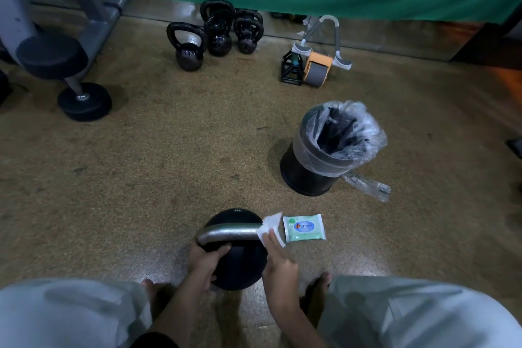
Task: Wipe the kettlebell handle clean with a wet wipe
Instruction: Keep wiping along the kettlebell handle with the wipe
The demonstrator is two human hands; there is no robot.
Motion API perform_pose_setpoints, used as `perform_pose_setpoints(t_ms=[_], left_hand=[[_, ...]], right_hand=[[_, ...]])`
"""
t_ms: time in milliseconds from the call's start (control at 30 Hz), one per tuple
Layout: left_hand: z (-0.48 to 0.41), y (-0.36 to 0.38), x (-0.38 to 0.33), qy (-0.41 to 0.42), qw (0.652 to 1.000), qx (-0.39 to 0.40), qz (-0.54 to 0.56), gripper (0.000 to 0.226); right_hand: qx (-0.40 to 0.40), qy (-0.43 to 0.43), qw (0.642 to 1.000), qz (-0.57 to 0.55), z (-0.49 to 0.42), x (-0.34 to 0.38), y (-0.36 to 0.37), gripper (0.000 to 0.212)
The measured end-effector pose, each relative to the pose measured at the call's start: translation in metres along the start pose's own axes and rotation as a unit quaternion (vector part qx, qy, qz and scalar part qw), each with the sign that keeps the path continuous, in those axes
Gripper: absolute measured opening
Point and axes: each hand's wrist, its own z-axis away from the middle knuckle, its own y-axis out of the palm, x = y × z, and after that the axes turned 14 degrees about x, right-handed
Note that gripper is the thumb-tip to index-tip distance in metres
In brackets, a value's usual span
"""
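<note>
With our left hand (206, 260) clasping the kettlebell (240, 265) to steady it, our right hand (278, 260) pinches the wet wipe (271, 226) round its handle's right end.

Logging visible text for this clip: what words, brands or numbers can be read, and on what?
"harme": partly legible brand in the blue oval on the wet wipe pack; smaller print there unreadable.
Pale marking on the kettlebell: too small to read.
Mark on the dumbbell end: blurred.
</note>
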Motion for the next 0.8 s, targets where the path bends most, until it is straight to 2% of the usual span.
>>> perform_pose_setpoints(t_ms=[167, 367, 567, 700, 800], left_hand=[[-0.004, -0.001, 0.000, 0.005, 1.000, 0.003, -0.001, 0.067], [-0.007, -0.001, 0.003, 0.005, 1.000, 0.002, -0.002, 0.066], [-0.009, -0.001, 0.004, 0.008, 1.000, 0.006, 0.004, 0.064], [-0.009, -0.001, 0.006, 0.007, 1.000, 0.001, 0.002, 0.062], [-0.007, -0.001, 0.005, 0.007, 1.000, 0.001, 0.001, 0.060]], right_hand=[[-0.022, 0.028, 0.999, -0.031, -0.013, -0.007, 0.000, 0.059], [-0.032, 0.011, 0.999, -0.031, 0.003, -0.002, 0.010, 0.069], [-0.072, 0.047, 0.994, -0.060, -0.006, -0.009, 0.016, 0.054], [-0.072, 0.017, 0.995, -0.062, 0.002, -0.002, 0.022, 0.063], [-0.065, 0.025, 0.995, -0.077, 0.012, -0.007, 0.025, 0.065]])
